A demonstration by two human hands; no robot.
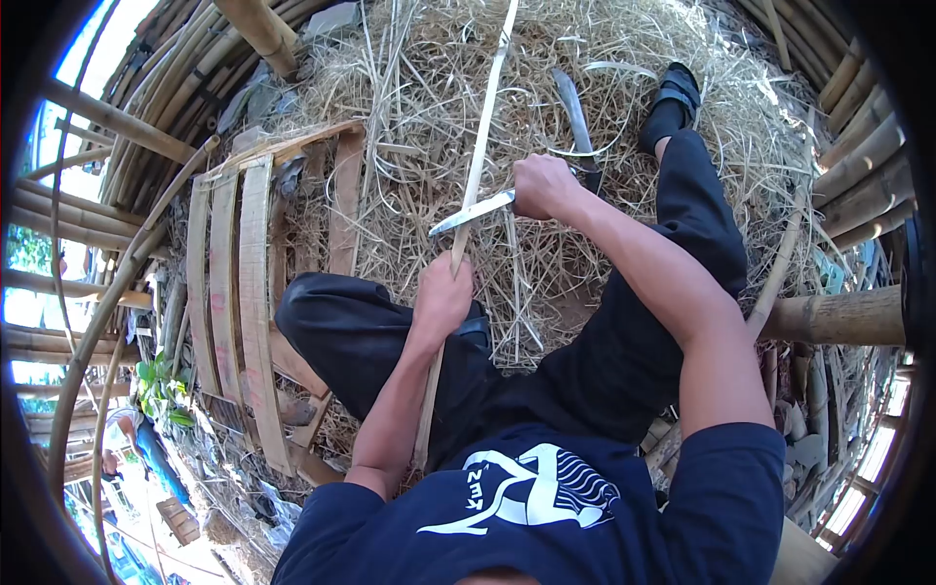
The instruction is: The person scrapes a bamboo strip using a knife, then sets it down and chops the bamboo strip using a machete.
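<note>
My left hand is closed around a long, pale bamboo strip, which runs from the top of the view back past my forearm. Just beyond that fist, a knife crosses the strip, its blade touching or very near it. The knife's handle is inside my right hand, whose fingers are wrapped round it. A larger curved blade lies on the shavings beyond my right hand, and its dark handle is partly hidden behind my wrist.
Bamboo shavings cover the ground between my legs. A slatted wooden pallet or crate stands beside my left knee. Bamboo poles are at the right, with more stacked at upper left. Another person is far off at lower left.
</note>
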